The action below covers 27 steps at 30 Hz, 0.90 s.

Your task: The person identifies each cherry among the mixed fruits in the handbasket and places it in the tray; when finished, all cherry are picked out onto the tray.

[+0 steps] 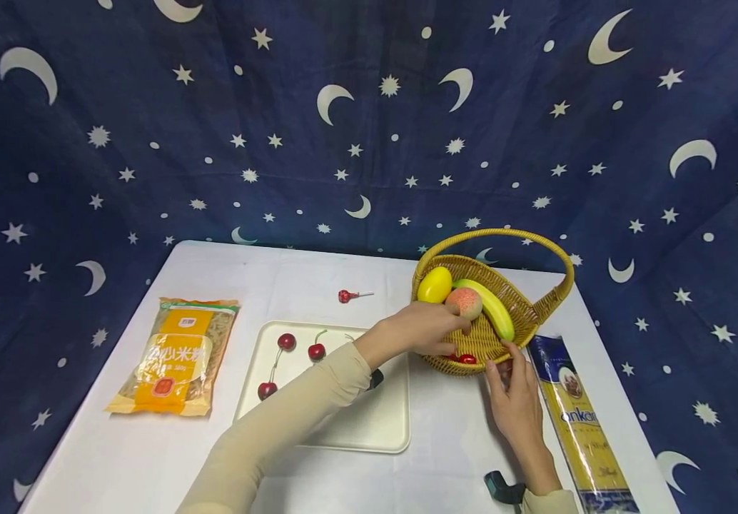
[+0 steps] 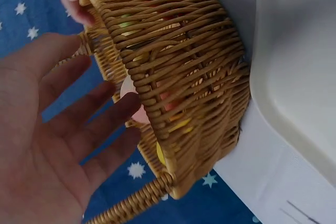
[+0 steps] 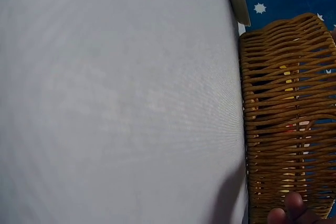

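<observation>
"As the head camera looks forward and down, what are the surface and room like?"

"White table (image 1: pixel 446 457), faintly creased, with a navy cloth (image 1: pixel 215 143) of pale moons and stars hung along its far side and both flanks. At the far right stands a handled wicker basket (image 1: pixel 519 307) holding a lemon (image 1: pixel 435 285), a peach (image 1: pixel 464 303), a banana (image 1: pixel 496 314) and small red fruit (image 1: pixel 467 359). Left of it, a cream tray (image 1: pixel 369 428) bears cherries (image 1: pixel 316 351); beyond the tray lies a red lollipop (image 1: pixel 345 295)."

"Any writing?"

"On the left, an orange noodle bag (image 1: pixel 173 357) shows Chinese characters ending 米粉, rice noodles; its smaller print is too fine. On the right, a long blue-and-yellow packet (image 1: pixel 581 421) reads 'ankar', the rest unclear."

"And the hands?"

"The left hand (image 1: pixel 430 328) reaches over the basket's near left rim; the right hand (image 1: pixel 517 400) pinches its near right rim."

"Left wrist view?"

"The left hand's fingers are spread and relaxed at the basket's mouth, grasping nothing. The right hand's fingers lap over the rim."

"Right wrist?"

"Mostly bare white table, plus the basket's woven near wall with two fingertips (image 3: pixel 294 201) before it; the rest of that hand is cut off."
</observation>
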Available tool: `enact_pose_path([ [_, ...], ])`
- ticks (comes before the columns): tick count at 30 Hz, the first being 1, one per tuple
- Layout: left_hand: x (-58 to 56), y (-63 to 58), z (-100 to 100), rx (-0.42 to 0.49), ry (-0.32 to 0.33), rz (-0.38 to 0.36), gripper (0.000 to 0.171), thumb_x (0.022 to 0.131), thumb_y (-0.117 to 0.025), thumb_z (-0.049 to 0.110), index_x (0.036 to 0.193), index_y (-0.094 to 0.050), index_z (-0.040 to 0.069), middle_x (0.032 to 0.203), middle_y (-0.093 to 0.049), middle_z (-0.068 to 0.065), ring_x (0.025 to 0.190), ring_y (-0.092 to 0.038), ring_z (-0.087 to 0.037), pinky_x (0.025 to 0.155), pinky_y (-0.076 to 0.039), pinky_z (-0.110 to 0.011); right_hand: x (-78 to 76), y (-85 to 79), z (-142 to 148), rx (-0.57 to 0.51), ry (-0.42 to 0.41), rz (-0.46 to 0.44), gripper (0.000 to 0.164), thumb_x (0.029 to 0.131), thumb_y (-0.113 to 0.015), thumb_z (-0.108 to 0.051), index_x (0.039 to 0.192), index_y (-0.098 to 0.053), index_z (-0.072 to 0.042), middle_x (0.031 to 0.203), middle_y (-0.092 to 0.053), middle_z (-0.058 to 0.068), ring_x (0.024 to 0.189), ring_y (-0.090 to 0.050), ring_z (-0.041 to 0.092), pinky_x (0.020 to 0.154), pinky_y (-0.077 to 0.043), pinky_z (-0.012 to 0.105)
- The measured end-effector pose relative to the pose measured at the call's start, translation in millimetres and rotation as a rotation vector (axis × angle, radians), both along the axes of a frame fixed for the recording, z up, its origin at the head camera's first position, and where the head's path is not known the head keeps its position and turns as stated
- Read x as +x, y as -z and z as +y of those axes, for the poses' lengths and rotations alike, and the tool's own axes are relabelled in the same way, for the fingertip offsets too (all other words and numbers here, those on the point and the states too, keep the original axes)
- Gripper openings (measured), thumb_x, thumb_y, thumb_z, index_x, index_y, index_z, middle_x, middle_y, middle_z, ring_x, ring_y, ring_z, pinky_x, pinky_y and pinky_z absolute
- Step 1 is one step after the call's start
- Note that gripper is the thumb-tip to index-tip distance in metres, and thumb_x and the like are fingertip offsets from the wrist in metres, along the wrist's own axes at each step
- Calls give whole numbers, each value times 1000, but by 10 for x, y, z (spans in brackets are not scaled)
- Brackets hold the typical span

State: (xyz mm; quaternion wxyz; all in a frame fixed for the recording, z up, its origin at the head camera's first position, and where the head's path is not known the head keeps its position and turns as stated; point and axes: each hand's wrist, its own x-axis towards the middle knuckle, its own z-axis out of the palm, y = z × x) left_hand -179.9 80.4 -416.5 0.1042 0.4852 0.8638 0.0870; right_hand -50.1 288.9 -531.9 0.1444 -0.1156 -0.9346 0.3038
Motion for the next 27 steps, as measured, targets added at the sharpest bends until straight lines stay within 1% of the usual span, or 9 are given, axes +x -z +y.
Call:
enact_pose_path([
  [3,-31,-1,115,-85,14,-48,40,102,-70,35,141,-67,27,135,-71,3,105,-68,-12,93,-58,-30,2,-14,1,1,0,2,55,110,-56,-32,161,-40,-17,114,-56,13,100,-53,27,79,-39,38],
  [7,-75,-11,257,-207,16,-108,38,104,-68,37,140,-67,28,132,-73,7,112,-67,-11,101,-55,-30,16,-25,7,2,1,7,55,110,-56,-32,160,-41,-17,114,-56,14,101,-54,28,79,-40,37],
  [11,-109,-38,378,-306,5,-145,33,104,-67,38,135,-70,29,130,-72,8,110,-65,-9,101,-54,-29,26,-25,4,-3,4,12,54,110,-57,-31,160,-41,-16,116,-57,14,102,-55,29,80,-41,39],
  [13,-105,-48,421,-339,8,-138,29,104,-68,38,130,-72,28,126,-72,10,107,-66,-8,99,-55,-28,28,-18,-3,-3,7,12,54,110,-57,-30,160,-42,-16,116,-57,15,102,-55,29,81,-41,40],
  [16,-78,-54,456,-377,27,-102,22,103,-69,33,123,-75,27,121,-74,10,102,-65,-6,96,-55,-26,28,-4,-14,0,4,19,54,110,-58,-29,159,-43,-15,115,-58,14,101,-55,28,80,-42,38],
  [19,-56,-56,478,-414,40,-71,19,102,-70,28,119,-76,27,118,-75,11,98,-64,-5,95,-56,-24,23,7,-18,3,-3,31,54,109,-59,-29,159,-44,-14,113,-59,14,99,-55,28,79,-41,36],
  [21,-49,-58,489,-430,41,-64,18,101,-71,26,118,-77,27,117,-76,12,96,-62,-5,94,-56,-23,20,8,-18,5,-6,36,54,109,-59,-29,158,-44,-14,112,-59,14,98,-55,28,77,-41,35],
  [24,-53,-67,512,-444,37,-76,16,100,-73,25,115,-79,29,116,-76,13,95,-62,-5,93,-56,-23,18,6,-14,8,-4,39,54,109,-59,-30,158,-44,-15,112,-59,14,97,-55,28,76,-40,34],
  [27,-70,-81,540,-457,37,-109,17,100,-73,23,114,-80,29,116,-76,13,95,-61,-5,90,-55,-22,22,-3,-9,9,0,35,53,109,-59,-30,159,-44,-16,112,-59,14,97,-54,28,75,-40,33],
])
